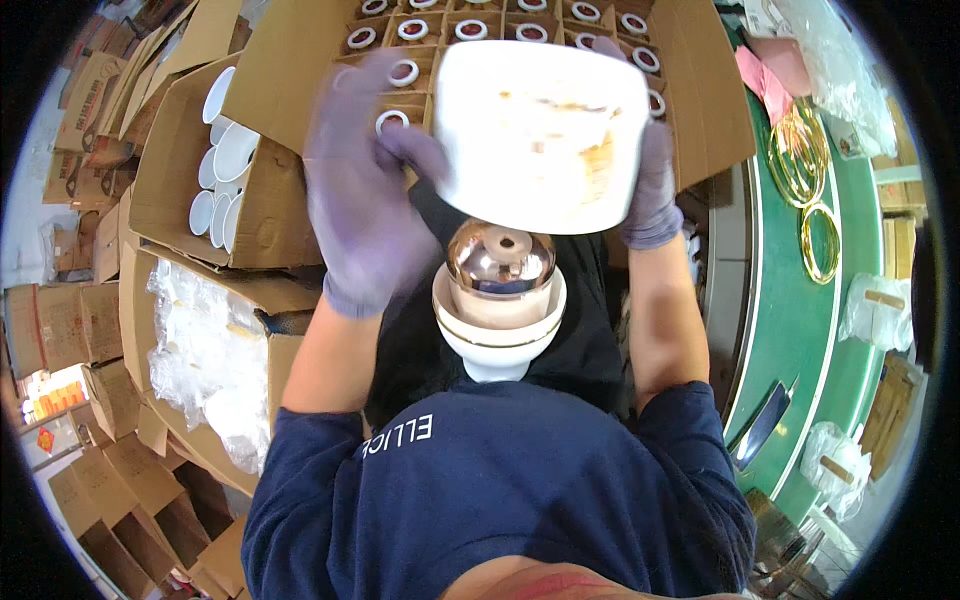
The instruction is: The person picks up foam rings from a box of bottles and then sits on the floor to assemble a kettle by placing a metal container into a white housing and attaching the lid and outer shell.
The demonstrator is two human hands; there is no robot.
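A glossy white rounded-square piece (pixel 545 140) with brownish marks or reflections on its face is held up in front of me. My right hand (pixel 655 185), in a lavender glove, grips its right edge, with most of the fingers behind it. Beside the left edge is my left hand (pixel 365 190), also gloved and smeared by motion. Its fingers are spread and its thumb points at the piece; whether it touches I cannot tell. Below, at my lap, a shiny copper-coloured dome (pixel 500 262) with a hole on top sits in a white bowl-like vessel (pixel 497 350) with a gold line.
Ahead is an open divided carton (pixel 700 110) of white-rimmed round pieces. At left stand a carton (pixel 165 190) of white cups and another with clear plastic wrap (pixel 205 330). The green bench (pixel 740 400) at right carries gold rings (pixel 800 160) and a dark flat object (pixel 765 425).
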